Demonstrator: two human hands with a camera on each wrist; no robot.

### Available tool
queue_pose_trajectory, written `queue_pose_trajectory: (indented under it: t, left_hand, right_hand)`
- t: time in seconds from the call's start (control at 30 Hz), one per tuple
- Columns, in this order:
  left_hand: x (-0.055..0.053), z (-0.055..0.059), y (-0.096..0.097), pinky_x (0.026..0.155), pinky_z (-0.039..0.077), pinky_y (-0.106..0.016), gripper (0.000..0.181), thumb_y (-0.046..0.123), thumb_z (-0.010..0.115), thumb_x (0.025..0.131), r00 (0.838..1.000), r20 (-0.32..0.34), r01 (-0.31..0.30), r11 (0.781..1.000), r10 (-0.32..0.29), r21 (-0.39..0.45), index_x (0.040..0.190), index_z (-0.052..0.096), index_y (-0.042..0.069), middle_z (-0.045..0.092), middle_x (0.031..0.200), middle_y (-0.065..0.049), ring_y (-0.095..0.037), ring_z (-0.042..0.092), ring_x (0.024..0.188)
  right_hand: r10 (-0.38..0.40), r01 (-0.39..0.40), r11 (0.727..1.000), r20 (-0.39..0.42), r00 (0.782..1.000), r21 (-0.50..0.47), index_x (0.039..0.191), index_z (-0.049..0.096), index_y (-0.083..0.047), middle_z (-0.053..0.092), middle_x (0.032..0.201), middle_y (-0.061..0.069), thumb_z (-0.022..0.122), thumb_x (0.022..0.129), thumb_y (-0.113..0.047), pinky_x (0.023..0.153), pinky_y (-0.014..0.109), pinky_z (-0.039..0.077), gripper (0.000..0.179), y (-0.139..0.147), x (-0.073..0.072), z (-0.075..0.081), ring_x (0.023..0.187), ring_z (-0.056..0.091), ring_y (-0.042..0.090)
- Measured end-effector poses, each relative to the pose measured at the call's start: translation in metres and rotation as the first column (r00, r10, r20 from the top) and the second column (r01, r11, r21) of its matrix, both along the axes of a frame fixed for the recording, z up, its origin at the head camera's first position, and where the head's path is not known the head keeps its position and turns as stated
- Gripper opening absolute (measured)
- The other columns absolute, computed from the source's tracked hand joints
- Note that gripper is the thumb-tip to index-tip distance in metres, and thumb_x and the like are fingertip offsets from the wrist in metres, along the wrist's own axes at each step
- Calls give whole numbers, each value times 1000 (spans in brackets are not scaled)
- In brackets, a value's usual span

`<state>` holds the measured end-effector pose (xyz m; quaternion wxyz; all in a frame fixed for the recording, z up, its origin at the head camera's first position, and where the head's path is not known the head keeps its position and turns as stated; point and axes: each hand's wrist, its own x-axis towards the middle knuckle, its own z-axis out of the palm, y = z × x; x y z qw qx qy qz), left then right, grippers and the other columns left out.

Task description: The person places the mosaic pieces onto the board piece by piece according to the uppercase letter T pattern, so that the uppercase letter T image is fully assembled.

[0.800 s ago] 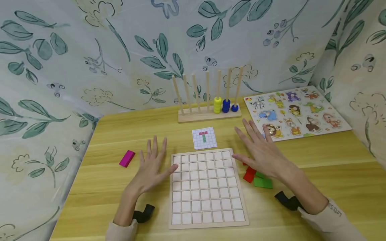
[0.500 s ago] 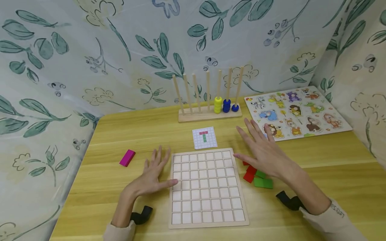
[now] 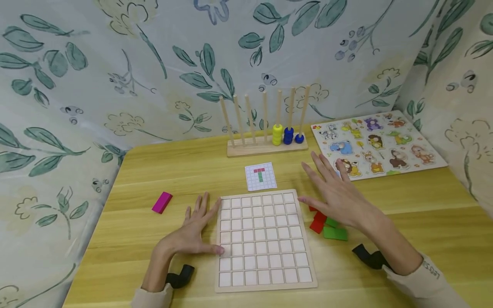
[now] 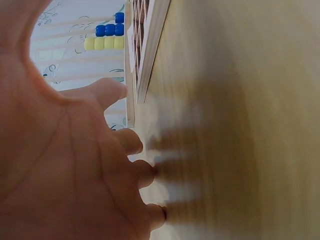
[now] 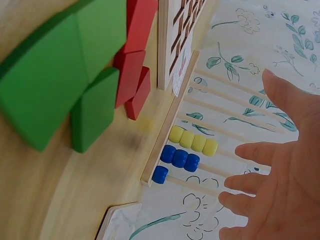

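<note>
A square wooden grid board point(image 3: 265, 235) lies flat in front of me in the head view. My left hand point(image 3: 188, 235) is at its left edge, fingers spread, with the thumb over the edge cells and the index fingertip by the upper left corner. It grips nothing. My right hand point(image 3: 339, 197) hovers with spread fingers above red tiles point(image 3: 318, 223) and green tiles point(image 3: 336, 233), which lie piled beside the board's right edge. The right wrist view shows the palm off to one side, apart from the green tiles point(image 5: 94, 115). Beyond the board lies a card point(image 3: 252, 183) with a T pattern.
A magenta block point(image 3: 162, 202) lies at the left. At the back stands a wooden peg rack point(image 3: 250, 149) with yellow beads point(image 3: 277, 135) and blue beads point(image 3: 288, 136). An animal puzzle board point(image 3: 366, 149) lies at the back right. A patterned cloth wall bounds the table.
My left hand has come down and toward me along the board's left edge, its fingers lower now. My right hand has hardly moved.
</note>
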<state>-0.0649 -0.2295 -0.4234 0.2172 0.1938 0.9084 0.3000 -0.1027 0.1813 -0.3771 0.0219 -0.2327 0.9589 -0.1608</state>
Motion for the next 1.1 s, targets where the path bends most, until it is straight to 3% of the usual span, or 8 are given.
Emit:
queue_pose_trajectory:
  t: [0.33, 0.57, 0.73, 0.8, 0.87, 0.97, 1.1]
  left_hand:
    - [0, -2, 4, 122, -16, -72, 141, 55, 94, 66, 1000, -12, 19, 998, -20, -58, 167, 4, 16, -27, 169, -21, -44, -24, 157]
    - [0, -3, 5, 122, -16, -72, 148, 56, 96, 62, 999, -20, 25, 997, -26, -77, 167, 1, 16, -27, 169, -22, -44, -26, 157]
    - [3, -2, 5, 122, -16, -73, 150, 58, 96, 59, 999, -26, 21, 997, -23, -80, 168, 0, 16, -27, 169, -23, -45, -26, 156]
    - [4, -2, 5, 121, -15, -73, 151, 58, 96, 59, 999, -30, 18, 997, -21, -80, 168, 1, 15, -26, 169, -24, -46, -26, 156]
    - [5, -2, 4, 121, -15, -74, 152, 57, 97, 58, 999, -37, 16, 997, -19, -80, 167, 2, 15, -25, 168, -25, -47, -25, 156]
    - [6, -3, 5, 121, -15, -74, 153, 56, 98, 56, 999, -42, 15, 997, -18, -78, 167, 2, 14, -25, 168, -25, -48, -25, 156]
    - [6, -4, 6, 120, -15, -74, 155, 55, 99, 54, 998, -52, 16, 996, -20, -85, 167, 2, 14, -25, 168, -26, -48, -24, 156]
  right_hand:
    - [-13, 13, 1000, 16, 1000, 4, 167, 18, -11, -8, 175, 14, 53, 103, -58, 128, 67, -7, 86, 7, 0, 2, 162, -1, 40]
    - [-36, 40, 995, 46, 998, -95, 165, 27, -14, 3, 176, 13, 61, 101, -53, 130, 62, -4, 82, 24, 5, 8, 159, 12, 47]
    - [-62, 78, 977, 86, 994, -196, 159, 41, -15, 27, 171, 17, 67, 99, -47, 120, 74, 25, 73, 38, 9, 6, 153, 29, 51]
    - [-57, 79, 970, 101, 993, -230, 156, 47, -15, 43, 162, 17, 68, 100, -43, 108, 67, 45, 66, 43, 9, 3, 140, 48, 44]
    - [-40, 74, 961, 130, 991, -266, 151, 53, -15, 60, 143, 14, 68, 100, -39, 93, 49, 57, 59, 47, 8, -1, 118, 62, 32]
    - [-13, 78, 944, 200, 980, -321, 143, 62, -14, 69, 110, 4, 71, 99, -33, 65, 26, 50, 48, 51, 5, -8, 83, 58, 12]
    - [42, 102, 910, 335, 941, -401, 134, 68, -10, 60, 88, 1, 72, 99, -26, 54, 22, 41, 39, 55, -1, -19, 65, 49, 6]
